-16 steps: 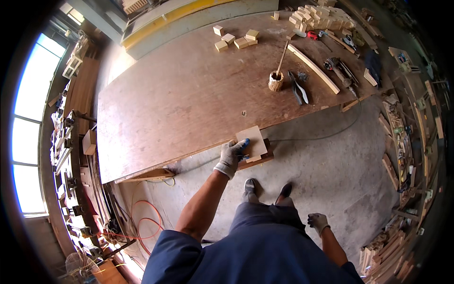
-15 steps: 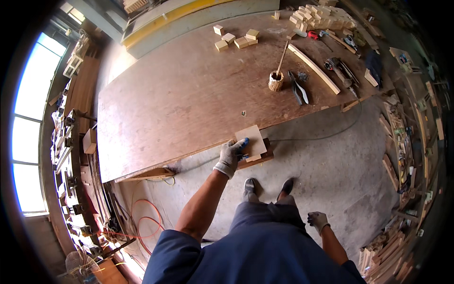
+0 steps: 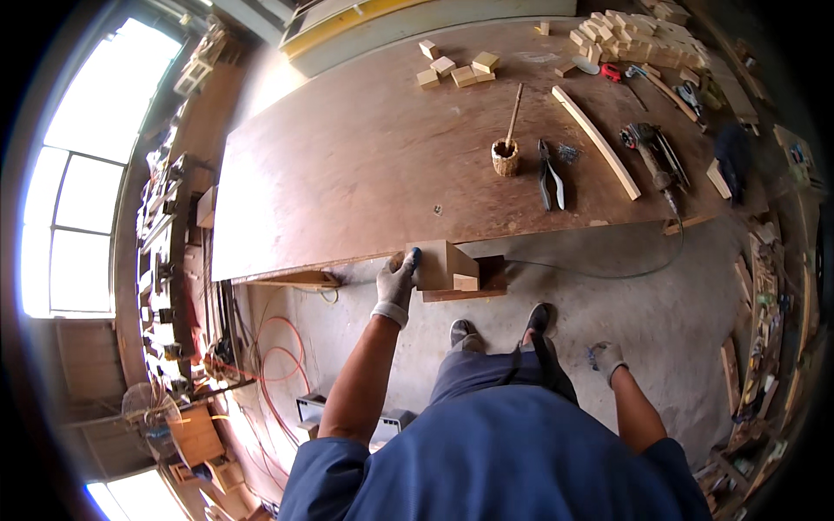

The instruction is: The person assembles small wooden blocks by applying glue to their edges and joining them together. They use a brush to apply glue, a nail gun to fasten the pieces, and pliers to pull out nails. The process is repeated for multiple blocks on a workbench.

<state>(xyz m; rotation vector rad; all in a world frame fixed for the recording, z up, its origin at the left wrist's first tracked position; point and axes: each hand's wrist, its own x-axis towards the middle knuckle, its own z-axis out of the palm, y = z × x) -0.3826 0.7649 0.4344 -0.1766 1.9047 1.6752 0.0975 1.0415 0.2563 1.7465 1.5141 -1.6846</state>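
My left hand [image 3: 398, 282], in a pale glove with blue on the fingertips, grips the left side of a pale wooden block [image 3: 432, 266] at the table's near edge. The thumb lies along the block's edge, and the other fingers are largely hidden. A smaller wood piece [image 3: 466, 282] shows at the block's lower right; whether the two are joined I cannot tell. My gloved right hand [image 3: 605, 358] hangs low at my right side, over the concrete floor. Its fingers are curled, with something bluish-grey at them, too small to make out.
On the brown table [image 3: 347, 174] stand a pot with a stick [image 3: 506, 158], pliers [image 3: 549, 176], a small pile of nails [image 3: 568, 154], a wood strip [image 3: 595, 143] and a corded power tool [image 3: 651, 156]. Several small blocks [image 3: 465, 75] lie at the back; more are heaped far right.
My left hand has moved slightly left and turned the wooden block, so its side face now shows. My right hand has risen a little. The whole view has shifted.
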